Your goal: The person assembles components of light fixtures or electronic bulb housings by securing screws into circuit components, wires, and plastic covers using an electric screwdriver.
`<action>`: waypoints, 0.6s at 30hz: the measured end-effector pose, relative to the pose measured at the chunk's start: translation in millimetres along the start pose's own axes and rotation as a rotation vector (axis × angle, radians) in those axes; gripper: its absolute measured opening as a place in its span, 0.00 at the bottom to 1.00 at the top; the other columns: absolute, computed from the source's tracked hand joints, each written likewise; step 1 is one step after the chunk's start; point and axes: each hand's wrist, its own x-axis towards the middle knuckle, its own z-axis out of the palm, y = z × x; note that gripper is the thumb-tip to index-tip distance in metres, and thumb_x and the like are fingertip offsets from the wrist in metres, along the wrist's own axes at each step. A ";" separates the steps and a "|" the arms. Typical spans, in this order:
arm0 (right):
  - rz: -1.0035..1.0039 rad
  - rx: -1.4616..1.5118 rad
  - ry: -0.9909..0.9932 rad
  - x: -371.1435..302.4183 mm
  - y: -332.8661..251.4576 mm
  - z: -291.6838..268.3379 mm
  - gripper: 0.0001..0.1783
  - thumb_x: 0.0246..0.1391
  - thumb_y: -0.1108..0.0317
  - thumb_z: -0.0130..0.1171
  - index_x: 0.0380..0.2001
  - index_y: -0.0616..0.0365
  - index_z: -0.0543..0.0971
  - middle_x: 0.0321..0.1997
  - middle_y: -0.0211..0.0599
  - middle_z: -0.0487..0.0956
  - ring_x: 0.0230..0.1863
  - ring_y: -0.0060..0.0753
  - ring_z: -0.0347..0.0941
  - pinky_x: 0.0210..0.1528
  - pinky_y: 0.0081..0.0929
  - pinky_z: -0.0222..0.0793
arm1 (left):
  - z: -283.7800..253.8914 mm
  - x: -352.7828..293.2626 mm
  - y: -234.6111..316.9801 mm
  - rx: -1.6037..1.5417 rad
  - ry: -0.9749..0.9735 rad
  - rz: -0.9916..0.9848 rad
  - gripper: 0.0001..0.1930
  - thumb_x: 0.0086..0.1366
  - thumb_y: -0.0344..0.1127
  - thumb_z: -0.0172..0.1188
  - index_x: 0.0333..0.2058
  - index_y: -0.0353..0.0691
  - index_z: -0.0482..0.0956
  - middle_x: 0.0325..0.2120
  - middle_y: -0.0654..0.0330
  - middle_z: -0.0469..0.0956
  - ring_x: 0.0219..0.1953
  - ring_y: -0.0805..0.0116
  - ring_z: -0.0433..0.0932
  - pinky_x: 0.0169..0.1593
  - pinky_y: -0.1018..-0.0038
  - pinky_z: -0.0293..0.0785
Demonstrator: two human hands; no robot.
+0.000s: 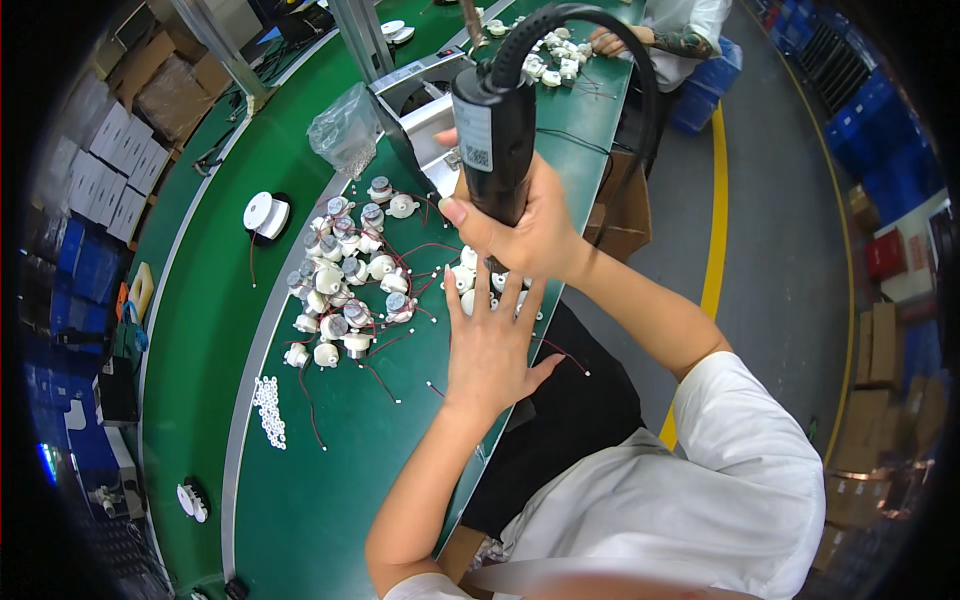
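My right hand [540, 225] is wrapped round a black electric screwdriver [490, 140] held upright over the green bench, its thick ribbed cable looping up and to the right. Just below it, my left hand [490, 350] lies with fingers stretched and spread, touching a group of small white motor units [466, 274]. My hands hide the screwdriver's tip and part of that group. To the left is a pile of white, round-bodied motor units [345, 270] with silver caps and thin red and black wires. Small white rings [268, 412] are scattered nearer me.
A clear plastic bag [345, 130] and a black-and-silver device [425, 115] stand beyond the pile. A green belt [200, 320] curves along the left, carrying white spool-like parts [265, 215]. Another person's hand [618, 40] is at more white parts at the far end.
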 end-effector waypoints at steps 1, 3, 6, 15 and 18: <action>0.004 -0.010 -0.009 -2.3 3.3 0.1 0.33 0.60 0.76 0.66 0.66 0.66 0.65 0.28 0.24 0.74 0.23 0.13 0.69 0.28 0.17 0.65 | 1.5 -0.6 -0.8 0.004 0.021 0.010 0.49 0.52 0.61 0.73 0.69 0.42 0.68 0.68 0.51 0.64 0.74 0.38 0.54 0.73 0.29 0.38; 0.008 -0.019 -0.017 -5.7 5.8 -0.8 0.33 0.60 0.76 0.66 0.66 0.66 0.65 0.28 0.24 0.74 0.24 0.12 0.69 0.29 0.17 0.65 | 2.2 -0.7 -1.4 0.009 0.041 0.019 0.48 0.53 0.61 0.72 0.68 0.40 0.71 0.66 0.49 0.68 0.72 0.38 0.58 0.74 0.30 0.38; 0.004 -0.015 -0.014 -7.8 2.3 0.9 0.32 0.59 0.77 0.67 0.63 0.67 0.66 0.28 0.23 0.74 0.26 0.12 0.68 0.31 0.17 0.65 | 1.1 -0.5 -0.9 -0.009 0.035 0.021 0.46 0.52 0.60 0.72 0.65 0.39 0.74 0.64 0.50 0.70 0.71 0.40 0.60 0.74 0.31 0.39; 0.084 0.121 -0.042 -5.0 -4.7 9.9 0.13 0.56 0.76 0.70 0.39 0.60 0.74 0.32 0.25 0.78 0.33 0.14 0.72 0.37 0.20 0.69 | 1.3 -1.0 -0.5 -0.009 0.012 -0.007 0.46 0.51 0.60 0.73 0.65 0.40 0.73 0.62 0.49 0.72 0.70 0.44 0.63 0.75 0.35 0.42; 0.060 0.111 -0.047 -5.1 -3.4 9.1 0.13 0.56 0.76 0.70 0.40 0.60 0.75 0.31 0.25 0.78 0.33 0.15 0.73 0.38 0.20 0.70 | -0.2 -0.9 -1.5 0.002 -0.010 -0.008 0.47 0.52 0.60 0.73 0.66 0.41 0.72 0.63 0.50 0.72 0.70 0.45 0.63 0.75 0.35 0.42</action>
